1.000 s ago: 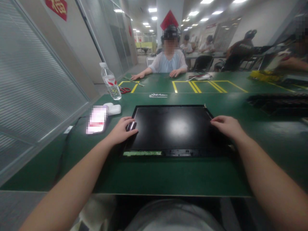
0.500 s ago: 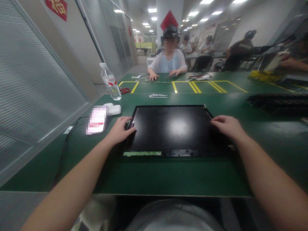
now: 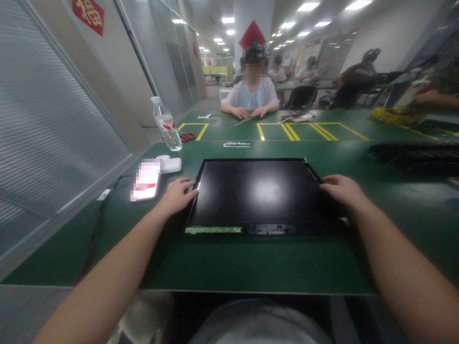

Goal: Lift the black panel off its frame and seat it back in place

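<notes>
Left hand (image 3: 178, 195): half curled, thumb parted from the fingers, tips at the left edge of the black panel (image 3: 256, 198); whether it grips, I cannot tell.
Right hand (image 3: 340, 188): fingers bent close together at the right edge; a firm hold cannot be made out.
Panel position: flat on the worktop (image 3: 251, 265), between the hands, a green strip (image 3: 213, 230) along its near edge.
Handling: probably stiff and fairly light, the glossy face slippery and likely to crack if pressed.
Where to hold: best by the frame at both short sides, clear of face and strip.
Left side: phone (image 3: 147, 180), white case (image 3: 171, 165) just beside it, bottle (image 3: 167, 126) beyond.
Change at the panel: half a second ago the left thumb reached further over; both hands now sit further outward.
Change opposite: the co-worker's hands (image 3: 260, 112) are closer together now.
</notes>
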`<state>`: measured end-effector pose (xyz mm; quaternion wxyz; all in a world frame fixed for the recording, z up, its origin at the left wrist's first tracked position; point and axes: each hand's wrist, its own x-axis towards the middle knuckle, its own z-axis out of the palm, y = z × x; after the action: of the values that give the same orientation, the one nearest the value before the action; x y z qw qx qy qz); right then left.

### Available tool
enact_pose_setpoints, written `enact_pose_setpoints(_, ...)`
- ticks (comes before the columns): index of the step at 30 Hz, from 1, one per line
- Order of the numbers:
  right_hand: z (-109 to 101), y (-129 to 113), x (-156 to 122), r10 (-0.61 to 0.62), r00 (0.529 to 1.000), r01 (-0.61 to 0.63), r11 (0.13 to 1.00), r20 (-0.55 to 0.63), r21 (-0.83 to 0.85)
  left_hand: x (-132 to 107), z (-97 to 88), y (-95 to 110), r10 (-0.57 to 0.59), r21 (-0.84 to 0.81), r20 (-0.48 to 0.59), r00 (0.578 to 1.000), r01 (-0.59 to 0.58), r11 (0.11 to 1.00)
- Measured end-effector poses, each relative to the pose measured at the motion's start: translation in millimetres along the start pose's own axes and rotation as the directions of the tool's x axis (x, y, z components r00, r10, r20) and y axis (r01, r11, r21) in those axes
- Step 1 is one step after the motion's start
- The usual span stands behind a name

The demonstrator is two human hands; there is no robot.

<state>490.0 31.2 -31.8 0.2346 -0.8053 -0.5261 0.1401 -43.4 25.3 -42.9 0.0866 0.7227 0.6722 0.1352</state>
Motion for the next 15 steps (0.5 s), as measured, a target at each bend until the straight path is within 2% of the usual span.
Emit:
enact_pose_setpoints(3,3.6,-0.9,-1.0,-0.013,1.0,0.013,1.0,0.029,-0.021,0.4,1.4,-0.4,-0.011,-0.084,-0.021,1.0,0.009,0.996)
enact_pose_setpoints(6,4.7,0.1,-0.7,-0.029,0.999,0.029,0.999,0.017,-0.044,-1.6,1.6,3.0,-0.052,-0.242,-0.08,0.995,0.031,0.97)
enact_pose_setpoints(9,5.3,4.4,2.4,-0.04,0.999,0.04,0.995,0.007,-0.089,-6.5,-0.2,11.6,-0.135,-0.489,-0.144,0.98,0.048,0.871)
enact_pose_setpoints(11,6.6,8.0,4.9,-0.047,0.999,0.046,0.992,-0.006,-0.113,-10.3,-1.9,19.8,-0.236,-0.694,-0.098,0.967,0.104,0.713)
enact_pose_setpoints(13,8.5,11.4,7.0,-0.047,0.999,0.044,0.99,-0.018,-0.132,-13.5,-3.6,29.0,-0.348,-0.847,0.034,0.937,0.212,0.487)
enact_pose_setpoints(15,10.1,13.7,8.1,-0.05,0.999,0.047,0.988,-0.017,-0.145,-15.7,-6.0,38.1,-0.407,-0.921,0.144,0.902,0.273,0.278)
